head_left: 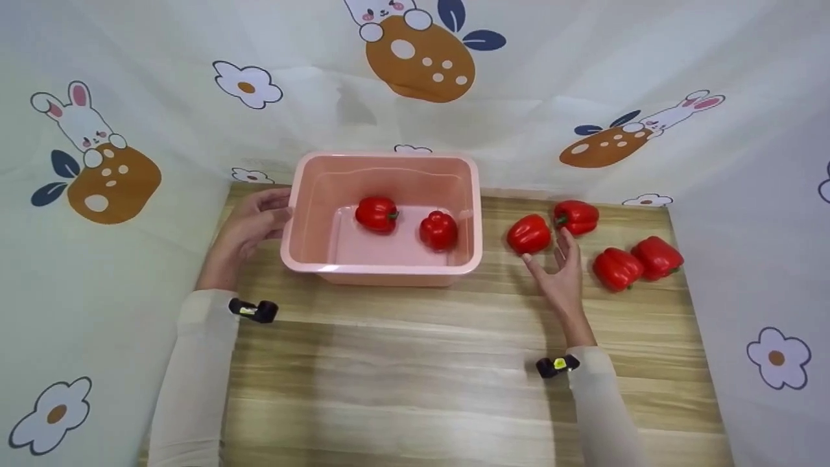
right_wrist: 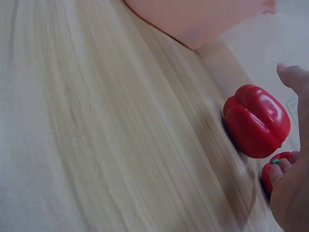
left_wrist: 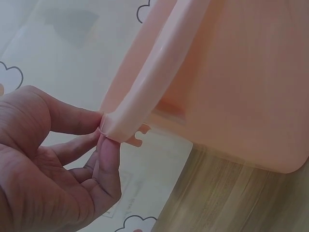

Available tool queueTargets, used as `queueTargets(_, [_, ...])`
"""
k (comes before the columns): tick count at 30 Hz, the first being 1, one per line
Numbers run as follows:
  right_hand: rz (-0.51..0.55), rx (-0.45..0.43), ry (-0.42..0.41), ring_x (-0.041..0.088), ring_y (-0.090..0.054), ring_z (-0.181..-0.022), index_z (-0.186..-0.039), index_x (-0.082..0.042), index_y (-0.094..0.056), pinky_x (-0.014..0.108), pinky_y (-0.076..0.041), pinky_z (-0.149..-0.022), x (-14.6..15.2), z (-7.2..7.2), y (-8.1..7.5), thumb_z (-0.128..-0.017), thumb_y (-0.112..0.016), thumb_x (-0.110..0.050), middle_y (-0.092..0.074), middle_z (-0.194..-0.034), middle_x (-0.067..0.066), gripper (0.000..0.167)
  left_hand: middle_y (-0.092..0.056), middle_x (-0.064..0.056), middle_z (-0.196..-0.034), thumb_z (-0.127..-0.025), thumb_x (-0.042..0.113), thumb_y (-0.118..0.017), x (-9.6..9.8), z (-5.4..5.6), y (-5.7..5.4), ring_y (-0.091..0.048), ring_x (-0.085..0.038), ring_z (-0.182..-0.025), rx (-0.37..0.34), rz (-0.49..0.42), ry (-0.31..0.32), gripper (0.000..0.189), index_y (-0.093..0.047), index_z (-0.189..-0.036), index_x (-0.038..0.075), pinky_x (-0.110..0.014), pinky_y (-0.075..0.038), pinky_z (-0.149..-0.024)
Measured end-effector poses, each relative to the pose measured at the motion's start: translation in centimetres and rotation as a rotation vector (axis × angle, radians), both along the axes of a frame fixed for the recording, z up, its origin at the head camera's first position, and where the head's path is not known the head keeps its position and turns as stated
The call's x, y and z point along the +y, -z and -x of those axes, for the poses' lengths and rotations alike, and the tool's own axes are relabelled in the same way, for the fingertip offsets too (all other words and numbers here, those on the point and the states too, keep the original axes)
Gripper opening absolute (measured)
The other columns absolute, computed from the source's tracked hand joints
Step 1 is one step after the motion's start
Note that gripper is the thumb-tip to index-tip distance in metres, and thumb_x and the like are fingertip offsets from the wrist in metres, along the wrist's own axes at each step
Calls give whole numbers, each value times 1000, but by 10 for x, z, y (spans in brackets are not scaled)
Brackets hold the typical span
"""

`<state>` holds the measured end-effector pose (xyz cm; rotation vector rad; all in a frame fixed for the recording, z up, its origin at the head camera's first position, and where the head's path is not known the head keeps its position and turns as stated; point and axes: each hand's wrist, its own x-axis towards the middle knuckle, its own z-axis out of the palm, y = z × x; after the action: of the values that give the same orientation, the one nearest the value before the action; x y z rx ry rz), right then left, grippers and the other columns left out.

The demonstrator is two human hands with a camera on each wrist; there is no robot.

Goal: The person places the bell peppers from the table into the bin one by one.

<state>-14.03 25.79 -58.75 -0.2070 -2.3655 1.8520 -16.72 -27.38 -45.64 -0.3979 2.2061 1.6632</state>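
A pink plastic tub [head_left: 389, 275] stands at the back of the wooden table, with two red bell peppers inside, one on its side [head_left: 376, 215] and one by the right wall [head_left: 439, 231]. My left hand [head_left: 255, 224] pinches the tub's left rim [left_wrist: 145, 87] between thumb and fingers. My right hand [head_left: 559, 275] is spread, thumb and fingers apart, just in front of a red bell pepper [head_left: 529, 234] to the right of the tub. Behind its fingertips lies another red bell pepper [head_left: 576, 216]. Nothing is held in the right hand.
Two more red bell peppers, one nearer [head_left: 617, 269] and one farther right [head_left: 657, 257], lie touching near the table's right edge. Printed cloth [head_left: 519, 130] with rabbits and flowers hangs behind and at both sides. Bare wooden tabletop [head_left: 402, 370] stretches in front of the tub.
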Motion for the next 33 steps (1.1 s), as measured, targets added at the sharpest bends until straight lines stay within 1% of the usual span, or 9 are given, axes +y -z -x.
queueTargets(3, [-32, -23, -8, 40, -30, -160, -164, 0, -26, 54, -27, -136, 3, 7, 7, -90, -83, -12, -31, -171, 23, 94, -52, -18, -146, -104, 10, -55, 2, -1, 1, -68, -9, -102, 6, -4, -1, 60, -40, -161, 2, -24, -66, -90])
queueTargets(6, [-45, -44, -5, 35, -32, -160, -165, -5, -28, 50, -29, -136, 10, 16, 20, -90, -85, -16, -33, -171, 19, 95, -52, -19, -146, -103, 10, -54, 3, 0, 2, -68, -9, -102, 12, -8, -4, 60, -40, -161, 2, -23, -66, -88])
queueTargets(8, [-50, -46, -8, 33, -34, -160, -165, -7, -29, 49, -30, -136, 13, 21, 28, -90, -86, -19, -34, -171, 16, 95, -52, -19, -148, -103, 10, -54, 3, 0, 1, -68, -10, -102, 16, -8, -7, 60, -41, -161, 2, -24, -66, -88])
queueTargets(10, [-52, -39, -18, 32, -35, -159, -165, -9, -29, 49, -31, -135, 14, 24, 30, -89, -87, -21, -36, -171, 14, 96, -53, -20, -147, -103, 10, -55, 2, 0, 1, -69, -9, -101, 24, -8, -8, 59, -42, -160, 2, -25, -67, -87])
queueTargets(15, [-82, -45, -52, 30, -35, -159, -165, -13, -29, 49, -33, -135, 11, 32, 33, -87, -89, -27, -35, -172, 11, 100, -56, -14, -138, -103, 10, -55, -2, 0, -1, -70, -7, -97, 33, 5, -13, 58, -43, -160, 2, -23, -67, -83])
queueTargets(18, [-112, -66, -68, 31, -34, -159, -165, -13, -29, 50, -31, -135, 6, 37, 33, -86, -89, -33, -34, -172, 11, 102, -56, -12, -137, -103, 10, -55, -4, -1, -2, -69, -7, -98, 33, 12, -11, 59, -42, -160, 2, -23, -67, -83])
queueTargets(24, [-184, -131, -80, 33, -31, -158, -165, -17, -28, 61, -30, -133, 1, 43, 32, -84, -88, -42, -32, -172, 11, 104, -55, -18, -142, -102, 10, -56, -3, -1, -1, -70, -10, -100, 30, 6, 1, 60, -42, -160, 2, -25, -67, -86])
queueTargets(30, [-214, -84, -96, 36, -37, -151, -160, -16, -36, 64, -37, -128, -1, 49, 33, -84, -89, -38, -35, -165, 15, 96, -52, -23, -149, -102, 9, -56, 0, -1, 0, -70, -13, -103, 23, 0, -2, 60, -42, -160, 2, -26, -67, -87])
queueTargets(33, [-219, -71, -92, 35, -37, -150, -159, -17, -36, 64, -39, -127, -3, 50, 37, -83, -91, -36, -36, -164, 14, 96, -51, -24, -152, -103, 9, -56, 1, 0, 0, -70, -12, -104, 16, 1, -6, 60, -42, -160, 2, -27, -67, -88])
